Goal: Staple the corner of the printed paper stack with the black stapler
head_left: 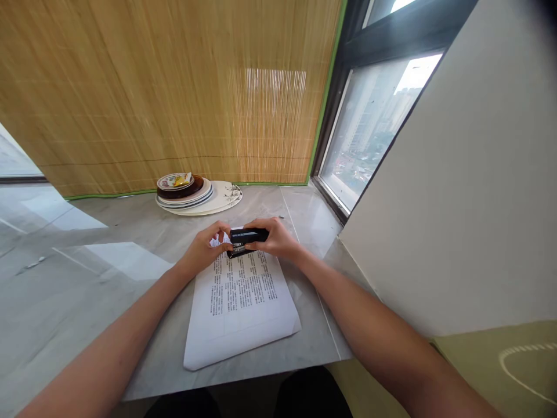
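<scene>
A black stapler (pixel 249 235) is held over the upper part of a printed sheet of paper (pixel 243 325). My right hand (pixel 278 238) is closed round the stapler's right end, fingers on top and thumb below. At the left end, my left hand (pixel 204 247) pinches the stapler with thumb and fingertips. Between its dark upper arm and its base, some metal shows near my thumbs. The paper lies flat on the grey marble-patterned surface (pixel 143 313), its printed lines running toward the stapler. The top edge of the paper is partly hidden by my hands.
Stacked plates (pixel 185 194) stand at the back, with a small yellow packet (pixel 181 180) on top, beside a large oval white plate (pixel 226 197). Behind them hangs a bamboo blind (pixel 174 87). A window (pixel 365 128) and a white wall (pixel 470 191) bound the right side.
</scene>
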The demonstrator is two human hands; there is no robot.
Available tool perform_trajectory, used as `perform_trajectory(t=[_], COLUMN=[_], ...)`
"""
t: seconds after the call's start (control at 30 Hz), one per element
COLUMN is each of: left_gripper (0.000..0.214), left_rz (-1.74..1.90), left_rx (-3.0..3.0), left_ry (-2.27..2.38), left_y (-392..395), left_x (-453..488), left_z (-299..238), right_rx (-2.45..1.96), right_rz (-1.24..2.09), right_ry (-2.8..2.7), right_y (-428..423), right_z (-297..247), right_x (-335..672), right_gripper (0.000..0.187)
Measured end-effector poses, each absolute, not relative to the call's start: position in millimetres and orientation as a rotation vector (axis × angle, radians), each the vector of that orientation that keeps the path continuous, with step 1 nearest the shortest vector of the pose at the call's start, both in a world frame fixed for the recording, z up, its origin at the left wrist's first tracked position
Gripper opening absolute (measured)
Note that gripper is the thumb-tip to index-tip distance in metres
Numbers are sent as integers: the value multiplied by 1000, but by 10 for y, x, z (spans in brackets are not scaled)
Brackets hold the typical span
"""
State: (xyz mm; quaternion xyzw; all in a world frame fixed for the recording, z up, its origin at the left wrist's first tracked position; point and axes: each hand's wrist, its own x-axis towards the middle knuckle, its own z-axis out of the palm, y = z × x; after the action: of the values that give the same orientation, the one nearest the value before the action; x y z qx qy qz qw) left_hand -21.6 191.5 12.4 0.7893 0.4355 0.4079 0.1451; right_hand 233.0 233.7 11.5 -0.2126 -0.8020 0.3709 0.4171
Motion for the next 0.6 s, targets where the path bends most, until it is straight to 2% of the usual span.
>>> perform_trajectory(t=[0.33, 0.53, 0.6], left_gripper=[20, 41, 39], left_rz=[1215, 590, 465], left_rx=[2337, 2609, 2642], left_ry=[1363, 1192, 1266], left_y=[1972, 1896, 1869], left_x=[-241, -192, -200], left_z=[108, 101, 116], right_rx=[-716, -936, -966], right_rz=[822, 710, 701], right_ry=[-1956, -1784, -1817], right_y=[2502, 2702, 2727], right_z=[76, 74, 54], right_x=[2468, 2829, 2890], right_gripper=[33, 36, 35])
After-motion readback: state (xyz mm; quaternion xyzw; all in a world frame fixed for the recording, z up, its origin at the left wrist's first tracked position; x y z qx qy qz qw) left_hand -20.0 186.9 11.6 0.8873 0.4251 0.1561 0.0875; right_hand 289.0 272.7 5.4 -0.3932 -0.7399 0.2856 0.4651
